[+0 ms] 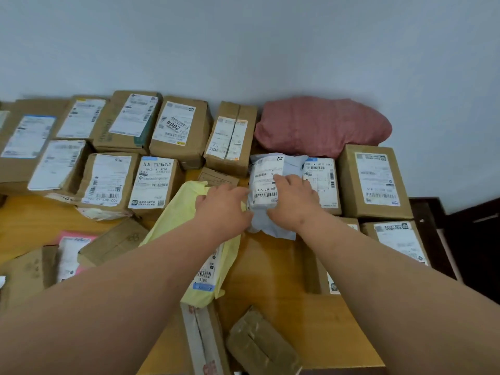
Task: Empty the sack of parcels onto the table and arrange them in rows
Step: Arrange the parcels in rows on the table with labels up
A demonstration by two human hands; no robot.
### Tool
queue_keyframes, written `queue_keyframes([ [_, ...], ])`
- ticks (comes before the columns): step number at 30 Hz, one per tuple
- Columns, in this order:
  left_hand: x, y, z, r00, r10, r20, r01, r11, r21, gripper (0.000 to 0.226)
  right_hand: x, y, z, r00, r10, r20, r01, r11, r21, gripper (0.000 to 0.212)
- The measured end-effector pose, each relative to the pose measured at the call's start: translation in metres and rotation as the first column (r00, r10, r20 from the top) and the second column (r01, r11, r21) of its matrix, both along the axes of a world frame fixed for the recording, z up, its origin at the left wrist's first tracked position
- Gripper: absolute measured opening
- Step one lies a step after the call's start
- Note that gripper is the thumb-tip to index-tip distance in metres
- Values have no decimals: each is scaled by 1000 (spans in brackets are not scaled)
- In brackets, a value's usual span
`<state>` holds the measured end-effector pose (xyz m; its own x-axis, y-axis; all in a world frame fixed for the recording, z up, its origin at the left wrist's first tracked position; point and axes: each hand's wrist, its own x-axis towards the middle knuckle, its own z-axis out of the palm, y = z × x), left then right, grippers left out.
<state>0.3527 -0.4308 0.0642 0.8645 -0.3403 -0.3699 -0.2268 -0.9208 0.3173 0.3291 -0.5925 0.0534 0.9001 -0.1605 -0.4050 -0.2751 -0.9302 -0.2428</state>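
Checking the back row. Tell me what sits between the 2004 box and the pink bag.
One taped brown box stands between the 2004 box and the pink bag, in the head view.
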Motion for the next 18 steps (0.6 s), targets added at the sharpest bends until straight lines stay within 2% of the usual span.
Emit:
queue_keyframes([
  [3, 9, 10, 1, 996, 81, 46, -84, 995, 50, 55, 2, -2, -8, 996, 78, -39, -79, 997, -9, 83],
  [7, 16, 31, 1, 982, 163, 96, -173, 980, 102, 66, -1, -3, -12, 990, 103, -92, -117, 981, -157, 76],
  [10, 14, 46, -3, 972, 226, 61, -232, 964, 128, 79, -2, 10, -4, 986, 114, 120, -86, 971, -222, 58],
  [12, 10, 55, -3, 962, 271, 42, -274, 951, 140, 84, -1, 25, 3, 962, 160, 220, -138, 984, -114, 38],
  [13, 9, 58, -2, 959, 279, 46, -283, 948, 145, 84, 0, 34, 6, 963, 156, 218, -156, 988, -20, 27],
  [15, 6, 65, 0, 960, 274, 57, -280, 946, 162, 85, 3, 50, 9, 987, 117, 110, -131, 984, 121, 11],
  [16, 5, 69, 1, 960, 274, 57, -280, 944, 176, 85, 5, 57, 8, 995, 100, 29, -103, 982, 156, 13],
  [18, 3, 77, 3, 956, 291, 39, -292, 934, 205, 87, 7, 69, 11, 983, 73, -166, -42, 982, 183, 34],
])
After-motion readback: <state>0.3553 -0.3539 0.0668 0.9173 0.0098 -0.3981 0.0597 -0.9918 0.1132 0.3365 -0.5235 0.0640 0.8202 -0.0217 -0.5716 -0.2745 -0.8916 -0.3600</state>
